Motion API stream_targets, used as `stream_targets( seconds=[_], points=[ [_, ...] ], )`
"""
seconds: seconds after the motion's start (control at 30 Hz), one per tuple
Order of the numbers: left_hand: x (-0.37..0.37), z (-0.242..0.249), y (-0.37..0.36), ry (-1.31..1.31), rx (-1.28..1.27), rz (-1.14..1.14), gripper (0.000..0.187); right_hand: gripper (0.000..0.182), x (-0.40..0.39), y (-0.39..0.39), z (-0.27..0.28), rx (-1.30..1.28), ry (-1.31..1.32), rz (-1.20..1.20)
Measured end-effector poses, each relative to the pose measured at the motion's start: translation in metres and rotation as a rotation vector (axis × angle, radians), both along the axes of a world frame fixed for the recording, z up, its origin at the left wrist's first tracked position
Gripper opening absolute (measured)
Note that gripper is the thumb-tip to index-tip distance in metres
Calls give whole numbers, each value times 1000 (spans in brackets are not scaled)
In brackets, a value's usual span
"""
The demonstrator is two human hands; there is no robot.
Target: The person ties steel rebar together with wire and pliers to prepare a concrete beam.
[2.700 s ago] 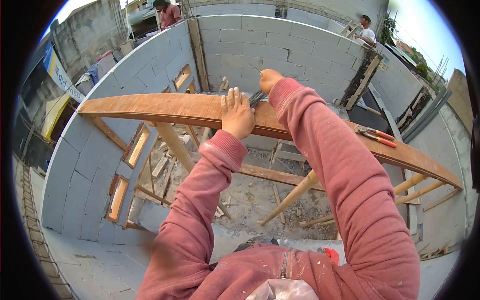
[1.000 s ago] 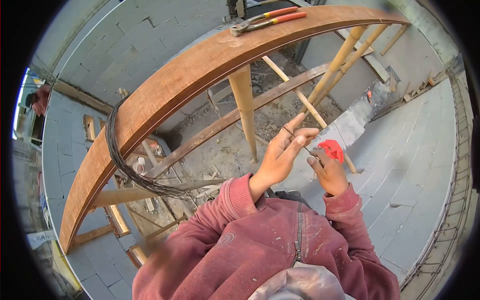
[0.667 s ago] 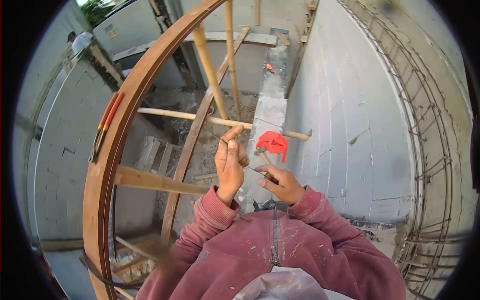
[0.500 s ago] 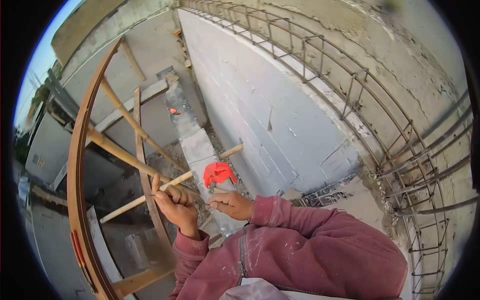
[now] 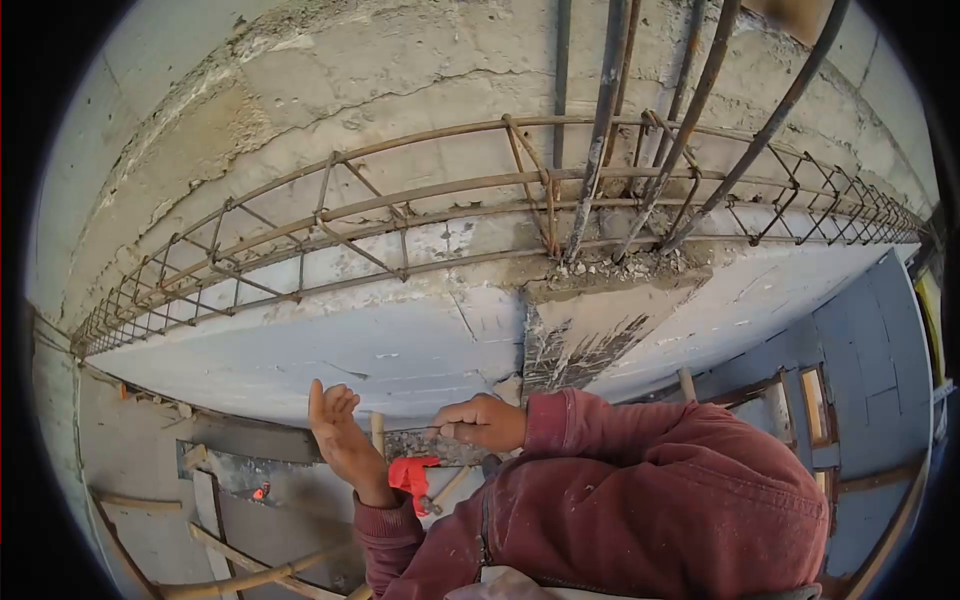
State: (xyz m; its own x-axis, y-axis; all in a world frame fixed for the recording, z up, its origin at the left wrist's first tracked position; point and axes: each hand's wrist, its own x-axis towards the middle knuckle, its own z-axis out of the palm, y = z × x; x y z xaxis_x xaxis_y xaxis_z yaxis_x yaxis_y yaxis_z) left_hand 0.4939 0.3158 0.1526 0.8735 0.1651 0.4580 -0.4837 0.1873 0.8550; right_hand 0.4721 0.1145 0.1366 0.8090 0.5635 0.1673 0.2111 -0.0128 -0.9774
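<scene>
My left hand [image 5: 345, 437] is raised with its thumb and fingers apart, and I see nothing gripped in it. To its right, my right hand [image 5: 483, 423] is closed around a thin dark wire [image 5: 434, 429], whose end sticks out toward my left hand. The two hands do not touch. Below and between them lies a red cloth-like piece [image 5: 410, 478], with the head of a small tool [image 5: 431, 506] beside it. Both hands are in front of a pale wall panel [image 5: 400, 360].
A rebar cage [image 5: 350, 209] runs along the top of the pale wall. Several upright bars [image 5: 598, 130] rise from it near a concrete column [image 5: 590, 330]. Wooden poles [image 5: 262, 572] lie low at the left. A rough wall [image 5: 400, 90] stands behind.
The view has swung right toward the rebar and column. My left hand has opened from a curled grip near a thin wire; my right hand stays closed.
</scene>
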Motion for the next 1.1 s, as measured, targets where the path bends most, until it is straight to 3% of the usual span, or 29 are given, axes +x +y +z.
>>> stream_targets(
  seconds=[0.07,0.13,0.23,0.33,0.4,0.43,0.47,0.57,0.67,0.77,0.87,1.0,1.1],
  points=[
    [21,39,-10,-182,434,104,51,22,-12,-28,-25,30,121,-75],
    [46,98,-39,-700,849,73,48,23,-35,-52,-24,65,383,-208],
    [72,159,-121,-988,945,-103,43,25,-55,-52,-20,235,190,-494],
    [83,157,-171,-945,958,2,42,29,-65,-64,20,74,-176,-899],
    [76,159,-175,-888,983,23,41,33,-69,-80,46,257,-252,-1184],
    [77,166,-176,-961,992,77,32,34,-70,-91,62,223,-218,-1243],
    [82,172,-176,-940,996,-37,28,35,-69,-104,76,182,-177,-1295],
    [107,192,-178,-831,963,-322,21,37,-44,-126,92,60,-251,-1249],
    [114,196,-183,-672,986,-430,22,38,-38,-120,114,133,-203,-1213],
    [108,194,-186,-743,1006,-316,19,37,-60,-149,102,61,-320,-1237],
    [93,189,-185,-849,1031,-176,20,37,-101,-190,84,93,-252,-1314],
    [106,201,-185,-811,1090,-302,18,37,-115,-213,83,84,-220,-1376],
    [110,216,-189,-479,812,-468,16,33,-113,-238,101,-14,-395,-1425]
  ],
)
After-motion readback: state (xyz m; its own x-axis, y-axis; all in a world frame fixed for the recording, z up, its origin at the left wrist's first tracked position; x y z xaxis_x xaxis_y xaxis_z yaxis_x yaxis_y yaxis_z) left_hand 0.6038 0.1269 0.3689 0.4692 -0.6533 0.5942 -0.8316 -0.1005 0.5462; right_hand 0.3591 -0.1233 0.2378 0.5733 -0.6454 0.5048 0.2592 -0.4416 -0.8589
